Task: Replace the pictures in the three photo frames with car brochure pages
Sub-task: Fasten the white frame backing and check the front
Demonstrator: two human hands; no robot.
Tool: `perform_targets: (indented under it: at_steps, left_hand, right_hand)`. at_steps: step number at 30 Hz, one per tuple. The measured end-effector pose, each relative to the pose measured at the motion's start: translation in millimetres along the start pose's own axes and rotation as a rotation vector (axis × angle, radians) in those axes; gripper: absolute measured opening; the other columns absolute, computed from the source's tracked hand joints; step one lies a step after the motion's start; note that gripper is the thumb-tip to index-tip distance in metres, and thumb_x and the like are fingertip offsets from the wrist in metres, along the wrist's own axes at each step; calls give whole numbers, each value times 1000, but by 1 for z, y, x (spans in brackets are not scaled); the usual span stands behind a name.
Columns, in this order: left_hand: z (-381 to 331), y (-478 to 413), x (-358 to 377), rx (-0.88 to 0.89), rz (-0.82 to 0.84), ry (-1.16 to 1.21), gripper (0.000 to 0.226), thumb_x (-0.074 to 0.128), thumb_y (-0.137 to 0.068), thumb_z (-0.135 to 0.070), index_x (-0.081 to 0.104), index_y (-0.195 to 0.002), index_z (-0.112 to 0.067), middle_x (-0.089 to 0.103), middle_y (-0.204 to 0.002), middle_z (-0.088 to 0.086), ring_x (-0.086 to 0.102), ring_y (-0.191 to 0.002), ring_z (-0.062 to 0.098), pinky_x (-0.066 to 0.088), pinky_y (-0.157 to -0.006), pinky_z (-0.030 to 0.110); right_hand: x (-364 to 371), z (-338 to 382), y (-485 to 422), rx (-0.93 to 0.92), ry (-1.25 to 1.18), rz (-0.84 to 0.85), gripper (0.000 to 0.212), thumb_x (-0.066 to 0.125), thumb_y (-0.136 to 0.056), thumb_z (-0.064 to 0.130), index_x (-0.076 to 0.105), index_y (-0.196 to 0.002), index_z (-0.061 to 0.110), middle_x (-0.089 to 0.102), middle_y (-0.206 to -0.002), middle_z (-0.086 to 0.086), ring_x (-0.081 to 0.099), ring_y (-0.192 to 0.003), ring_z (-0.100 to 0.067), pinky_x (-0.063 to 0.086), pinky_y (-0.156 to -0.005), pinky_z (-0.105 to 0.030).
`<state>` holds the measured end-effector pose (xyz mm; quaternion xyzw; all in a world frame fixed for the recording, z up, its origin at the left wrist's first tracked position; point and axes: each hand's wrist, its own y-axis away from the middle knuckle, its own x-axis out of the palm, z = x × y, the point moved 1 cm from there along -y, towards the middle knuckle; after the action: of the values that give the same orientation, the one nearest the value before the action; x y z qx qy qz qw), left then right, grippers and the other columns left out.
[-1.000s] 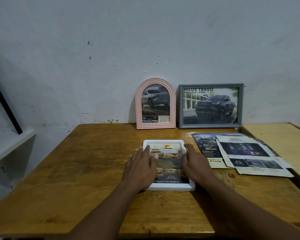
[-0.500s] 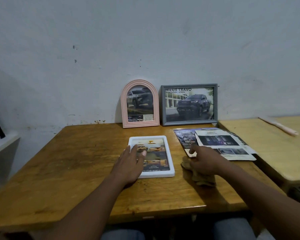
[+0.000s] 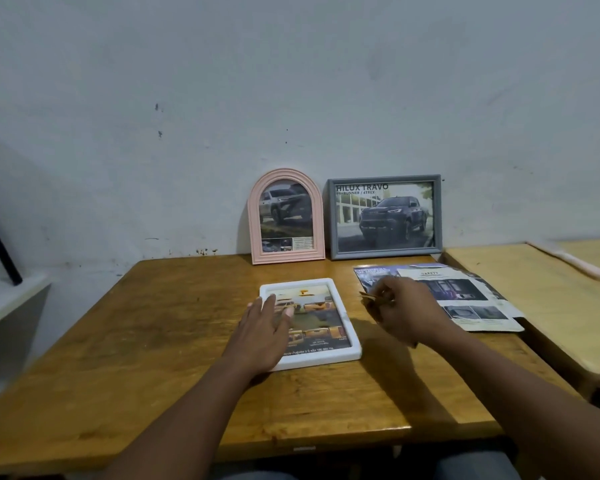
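White frame [image 3: 321,359] lies flat at lower centre on the desk [image 3: 153,341], long axis pointing away from you. Your left grip [image 3: 264,332] rests flat-fingered on its left edge; your right grip [image 3: 404,313], just right of it, pinches a small brownish thing [image 3: 371,298].

Both bare forearms reach forward from the lower edge, well apart. The left grip [image 3: 262,329] lies palm down, fingers straight and a little spread, thumb out to the right. The right grip [image 3: 407,311] is knuckles up with fingers curled; they seem to pinch a small tan thing [image 3: 369,297], which is blurred.
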<state>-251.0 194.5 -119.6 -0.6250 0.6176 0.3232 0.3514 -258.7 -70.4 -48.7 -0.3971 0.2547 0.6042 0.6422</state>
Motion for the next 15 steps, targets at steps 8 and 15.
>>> perform_targets:
  at_steps: [8, 15]
  left_hand:
    - [24, -44, -14, -41, -91, 95, 62, 33, -106, -50, 12, -160, -30, 26, -166, 1, 28, -150, 23, 39, -114, 51]
    - [29, -46, -3, 1, -188, 100, 62, 30, -108, -42, -1, -161, -34, 32, -163, -4, 40, -143, 20, 41, -106, 38]
  right_hand:
    - [38, 69, -83, -213, -46, 67, 25, 64, -91, 3, 69, -102, 24, 68, -102, 2, 62, -91, -13, 52, -70, -21]
    - [120, 91, -105, -371, 111, 195, 32, 62, -86, 8, 69, -108, 30, 68, -107, -3, 60, -96, -22, 51, -82, -36]
